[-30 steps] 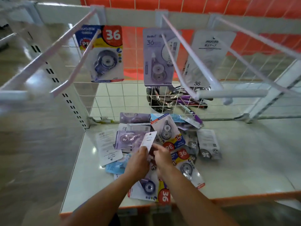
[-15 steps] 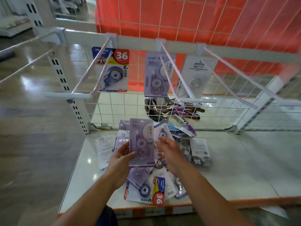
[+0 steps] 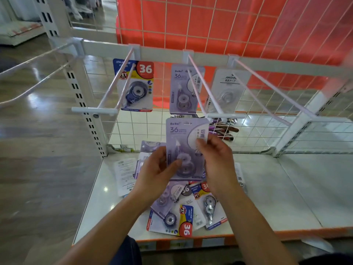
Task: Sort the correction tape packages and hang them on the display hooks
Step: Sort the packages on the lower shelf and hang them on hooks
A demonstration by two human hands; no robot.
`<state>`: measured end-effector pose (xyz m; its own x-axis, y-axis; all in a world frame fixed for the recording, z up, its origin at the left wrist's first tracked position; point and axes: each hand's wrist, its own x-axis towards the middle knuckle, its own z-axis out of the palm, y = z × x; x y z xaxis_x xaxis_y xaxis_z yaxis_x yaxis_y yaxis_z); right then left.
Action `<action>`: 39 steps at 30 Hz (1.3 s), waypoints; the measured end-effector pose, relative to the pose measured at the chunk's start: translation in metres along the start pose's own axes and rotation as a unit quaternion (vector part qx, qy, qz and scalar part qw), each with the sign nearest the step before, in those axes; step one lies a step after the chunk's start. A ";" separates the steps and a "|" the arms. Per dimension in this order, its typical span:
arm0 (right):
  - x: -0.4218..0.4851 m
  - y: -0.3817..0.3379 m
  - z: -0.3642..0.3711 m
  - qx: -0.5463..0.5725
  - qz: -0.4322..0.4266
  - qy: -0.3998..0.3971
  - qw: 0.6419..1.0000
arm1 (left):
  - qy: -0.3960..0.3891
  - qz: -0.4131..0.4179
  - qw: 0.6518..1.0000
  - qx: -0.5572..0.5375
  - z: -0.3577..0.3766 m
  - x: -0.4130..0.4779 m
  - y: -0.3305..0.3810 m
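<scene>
I hold a purple correction tape package (image 3: 183,142) upright above the shelf, face toward me. My left hand (image 3: 156,171) grips its lower left edge with the thumb across the front, and my right hand (image 3: 215,161) pinches its right edge. Straight beyond it a matching purple package (image 3: 184,88) hangs on the middle hook (image 3: 198,88). A blue and yellow package (image 3: 136,87) hangs on the left hook (image 3: 114,87), and a white package (image 3: 228,90) hangs on the right hook (image 3: 263,100). Several loose packages (image 3: 183,213) lie in a pile under my hands.
The white shelf (image 3: 267,197) has an orange front edge and a wire mesh back (image 3: 254,131). Pens (image 3: 221,129) lie behind the mesh. A slotted upright post (image 3: 84,104) stands at the left. An orange grid panel (image 3: 229,25) rises behind the hook rail.
Both hands lifted the purple package out of the pile and raised it toward the middle hook; my right hand has taken hold of its right edge. The view tilted upward.
</scene>
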<state>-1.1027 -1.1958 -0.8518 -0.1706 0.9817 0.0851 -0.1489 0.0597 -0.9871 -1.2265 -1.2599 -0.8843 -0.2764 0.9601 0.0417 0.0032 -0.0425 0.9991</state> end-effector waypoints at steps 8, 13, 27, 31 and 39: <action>-0.017 -0.021 -0.015 0.063 -0.094 0.002 0.994 | -0.044 0.108 0.992 0.048 0.004 -0.004 0.016; -0.018 -0.028 -0.016 0.062 -0.122 -0.003 0.991 | -0.041 0.129 0.989 0.052 0.008 -0.004 0.020; -0.018 -0.037 -0.014 0.067 -0.153 -0.004 0.986 | -0.023 0.172 0.982 0.071 0.010 -0.009 0.029; -0.017 -0.037 -0.014 0.060 -0.158 -0.005 0.986 | -0.021 0.171 0.982 0.079 0.010 -0.008 0.027; -0.017 -0.032 -0.017 0.050 -0.142 0.000 0.989 | -0.021 0.171 0.982 0.082 0.012 -0.008 0.021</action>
<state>-1.0783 -1.2111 -0.8242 -0.1081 0.9276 0.3576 -0.2865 0.3153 -0.9047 -1.2126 -1.2646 -0.8639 -0.1928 0.9080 0.3720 0.2455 -0.3224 0.9142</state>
